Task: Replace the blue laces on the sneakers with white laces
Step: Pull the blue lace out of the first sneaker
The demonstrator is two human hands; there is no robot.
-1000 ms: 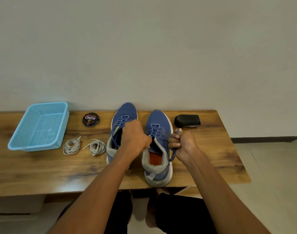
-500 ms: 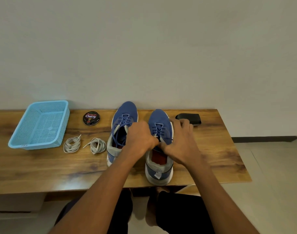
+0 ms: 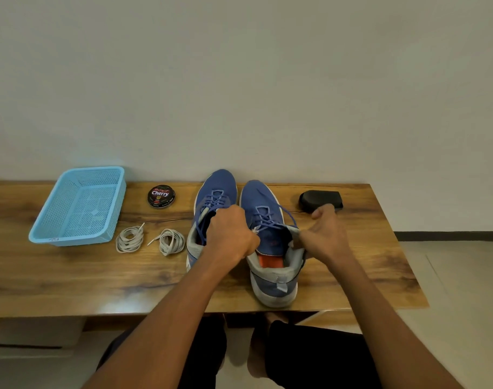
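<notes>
unlacing the right sneaker (image 3: pixel 270 242) at frame centre: left hand (image 3: pixel 231 234) fisted on its tongue side, right hand (image 3: pixel 325 234) pinching the blue lace (image 3: pixel 284 213); best drawn out evenly, eyelet by eyelet.

arms: bare to the frame edge, no sleeves | hands: bare | legs: black trousers (image 3: pixel 318 357)

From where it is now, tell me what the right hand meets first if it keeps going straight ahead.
Most likely the black brush: the right hand reaches away from the person, fingertips just short of it, though depth is unclear.
</notes>
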